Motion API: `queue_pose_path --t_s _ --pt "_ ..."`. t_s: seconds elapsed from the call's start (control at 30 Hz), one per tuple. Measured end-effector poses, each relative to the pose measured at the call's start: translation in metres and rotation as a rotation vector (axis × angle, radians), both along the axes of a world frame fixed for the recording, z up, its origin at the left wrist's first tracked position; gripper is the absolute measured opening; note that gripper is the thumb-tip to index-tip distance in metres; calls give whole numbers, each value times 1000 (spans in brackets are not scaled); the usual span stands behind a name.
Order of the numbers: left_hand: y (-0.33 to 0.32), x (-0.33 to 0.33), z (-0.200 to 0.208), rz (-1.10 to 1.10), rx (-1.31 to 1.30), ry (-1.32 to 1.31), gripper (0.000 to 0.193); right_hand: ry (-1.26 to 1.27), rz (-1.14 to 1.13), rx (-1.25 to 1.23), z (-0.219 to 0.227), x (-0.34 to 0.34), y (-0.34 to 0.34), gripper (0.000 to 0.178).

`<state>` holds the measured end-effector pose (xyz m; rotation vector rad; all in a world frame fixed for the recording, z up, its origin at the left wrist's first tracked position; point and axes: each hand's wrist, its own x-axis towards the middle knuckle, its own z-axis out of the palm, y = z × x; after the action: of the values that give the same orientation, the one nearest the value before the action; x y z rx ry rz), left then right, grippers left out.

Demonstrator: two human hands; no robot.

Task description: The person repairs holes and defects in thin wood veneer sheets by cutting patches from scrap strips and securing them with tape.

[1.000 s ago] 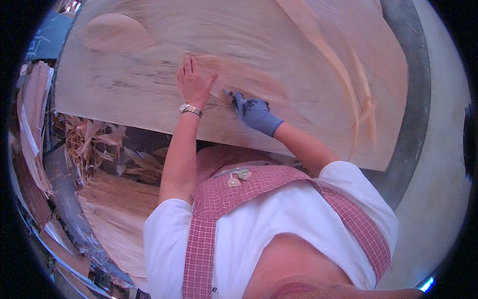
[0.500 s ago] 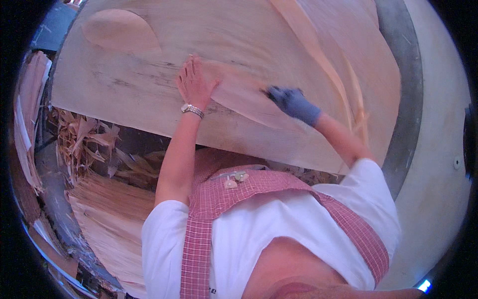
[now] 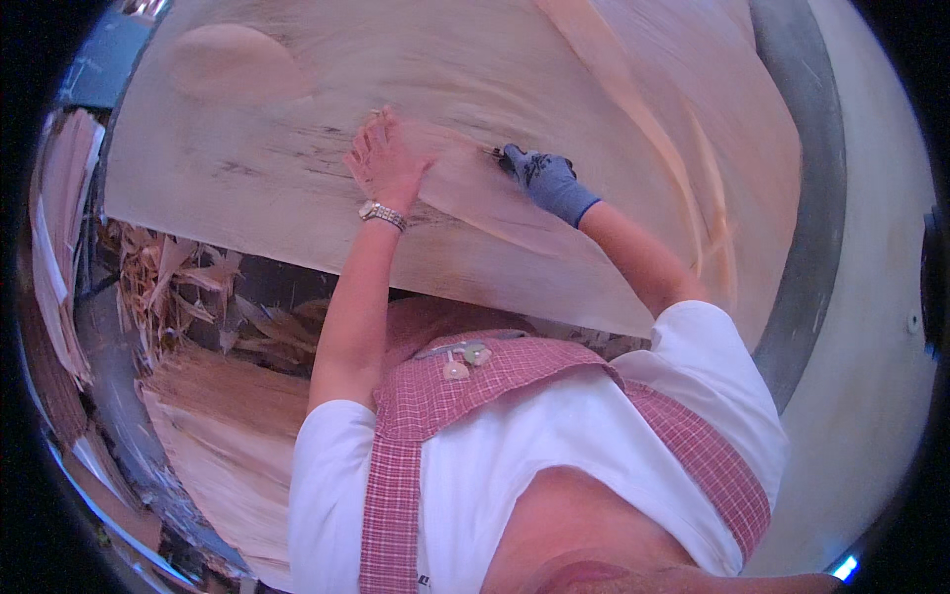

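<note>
My bare left hand (image 3: 388, 166), with a metal-band watch (image 3: 382, 213) at the wrist, lies flat and open on a large pale wood veneer sheet (image 3: 297, 213). Its fingers point away from me, beside a pinkish veneer piece (image 3: 495, 203). To its right, my right hand (image 3: 547, 181) wears a blue-grey glove. That hand is closed round a small dark knife-like tool (image 3: 501, 155), whose thin tip points left at the pinkish piece's far edge. Most of the tool is hidden by the glove.
An oval veneer piece (image 3: 237, 64) lies at the far left of the sheet. Long curled strips (image 3: 648, 124) run down its right side. Veneer scraps (image 3: 163, 282) and stacked sheets (image 3: 218, 436) lie below at the left. A dark curved band (image 3: 811, 198) borders the right.
My right hand has moved left and slightly away from me with the tool, closer to my left hand. My left hand stays nearly in place.
</note>
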<state>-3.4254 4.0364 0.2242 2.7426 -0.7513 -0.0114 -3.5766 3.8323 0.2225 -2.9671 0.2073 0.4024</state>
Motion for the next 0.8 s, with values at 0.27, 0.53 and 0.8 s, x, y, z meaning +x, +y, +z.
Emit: queue_pose_path --t_s 0.27,0.53,0.8 --pt "-18 -66 -27 -424 -66 -36 50 3 -239 -46 14 -77 36 24" --pt "-17 -61 -31 -411 -124 -153 45 146 -618 115 28 -192 85 28" --pt "-20 -62 -30 -447 -152 -222 48 -378 -583 68 6 -91 24 16"
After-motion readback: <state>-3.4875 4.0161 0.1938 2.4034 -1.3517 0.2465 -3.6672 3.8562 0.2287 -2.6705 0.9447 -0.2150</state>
